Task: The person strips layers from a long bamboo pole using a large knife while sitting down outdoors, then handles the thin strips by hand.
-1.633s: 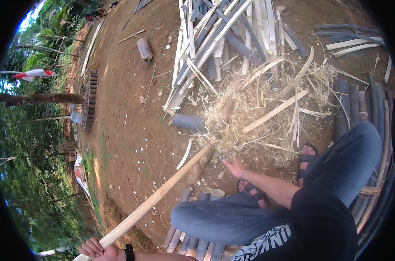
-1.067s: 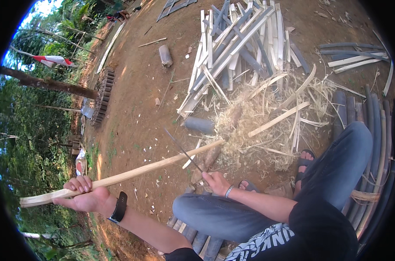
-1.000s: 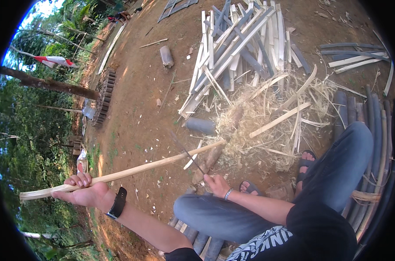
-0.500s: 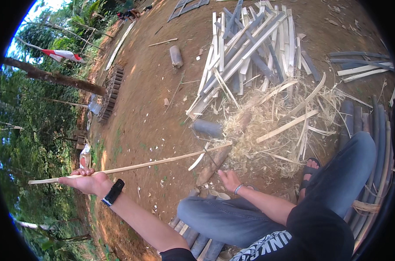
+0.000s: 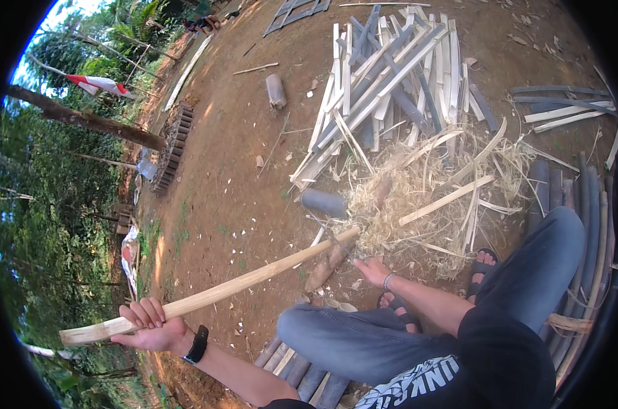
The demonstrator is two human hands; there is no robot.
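My left hand [image 5: 152, 328] is closed round the near-left end of a long pale bamboo strip [image 5: 254, 277], its broad face turned up. The strip slants up to the right, and its far end reaches the shavings above a short brown log [image 5: 329, 266]. In my right hand [image 5: 372, 271] is the handle of a long thin knife [image 5: 331, 236], mostly hidden by my fingers. The blade crosses the strip near its far end; whether it cuts into it I cannot tell.
Curly bamboo shavings [image 5: 391, 191] lie ahead, with a heap of split bamboo [image 5: 391, 75] behind. A dark bamboo piece [image 5: 325, 202] rests beside the shavings. Bamboo poles [image 5: 592, 225] lie at right; more bamboo [image 5: 299, 368] is below my left leg. Trees [image 5: 57, 204] stand at left.
My left hand has moved right and lower, and the strip has turned from a narrow edge to its broad face. My right hand and the knife have shifted slightly right.
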